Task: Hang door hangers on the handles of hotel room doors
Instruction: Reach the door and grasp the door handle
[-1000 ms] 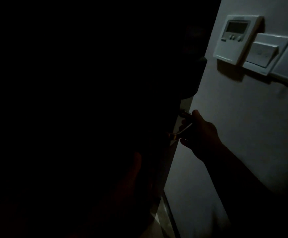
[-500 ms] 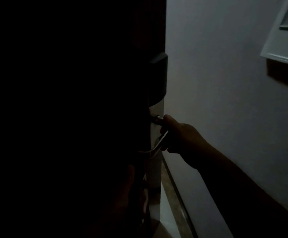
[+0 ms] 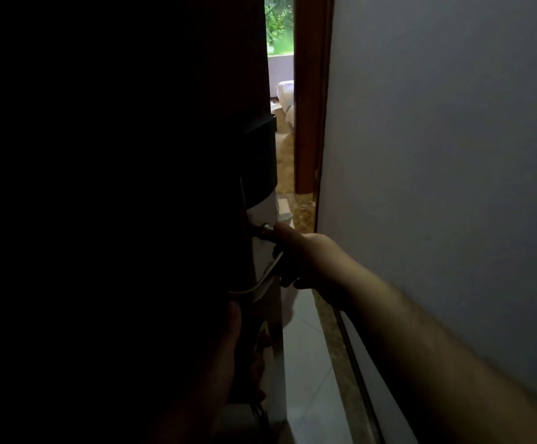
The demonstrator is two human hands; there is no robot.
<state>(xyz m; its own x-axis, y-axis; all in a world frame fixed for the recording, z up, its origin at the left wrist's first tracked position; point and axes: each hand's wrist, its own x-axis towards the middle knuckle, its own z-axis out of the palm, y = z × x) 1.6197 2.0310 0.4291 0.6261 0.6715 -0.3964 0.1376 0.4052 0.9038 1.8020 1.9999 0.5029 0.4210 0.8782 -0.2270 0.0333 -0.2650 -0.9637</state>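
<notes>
Gripping door handle: right hand.

So the door is basically pure black in this light, same for the lock box on it. The handle is shiny silver. The door frame is warm reddish brown, wall pale bluish grey, floor tiles white, plus a speckled tan-brown stone strip. Green leaves outside.

Right hand and right forearm, right of the door handle: bare to the frame edge. Left hand, below the door handle: deeply shadowed; clothing not discernible.
</notes>
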